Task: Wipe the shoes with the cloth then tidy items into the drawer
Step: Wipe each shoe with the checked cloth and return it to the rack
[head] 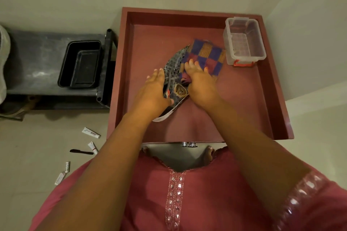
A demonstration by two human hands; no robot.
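In the open maroon wooden drawer (pixel 272 88), the right hand (pixel 201 82) presses the blue-and-orange checked cloth (pixel 208 56) flat-fingered onto the grey patterned shoe (pixel 174 65); the left hand (pixel 153 90) steadies it, fingers loosely spread. Wiping seems underway (tidying not begun); small white tubes (pixel 91 132) lie on the floor at eight o'clock.

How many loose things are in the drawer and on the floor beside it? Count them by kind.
Shoe: 1
Checked cloth: 1
Clear plastic box: 1
White tubes on the floor: 3
White strip on the floor: 1
Black pen-like tool: 1
Total: 8
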